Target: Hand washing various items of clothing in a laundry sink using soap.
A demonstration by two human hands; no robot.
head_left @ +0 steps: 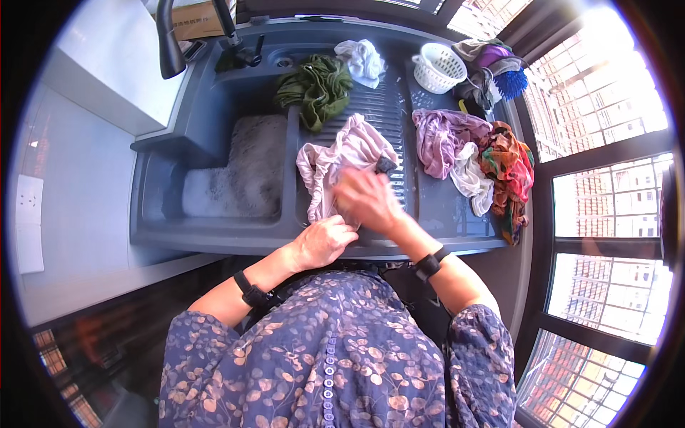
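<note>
A pale pink garment (351, 146) with a gathered edge lies wet and crumpled on the ribbed washboard (394, 118) of the dark grey sink. My left hand (325, 241) is closed on its near edge, by the front rim. Just above and to the right, my right hand (369, 203) is over the garment, smeared by motion; whether its fingers grip anything is hidden. A small dark bit (385, 165) shows at the garment's right side. Beyond it are a bunched olive-green garment (317, 89) and a white cloth (362, 60).
Left of the washboard, the basin (210, 165) holds foamy water. A black faucet (168, 43) stands at the back left. On the right ledge are a white basket (439, 69), a mauve garment (446, 139), a white cloth (471, 178), a patterned cloth (508, 167) and a blue bristly thing (511, 84).
</note>
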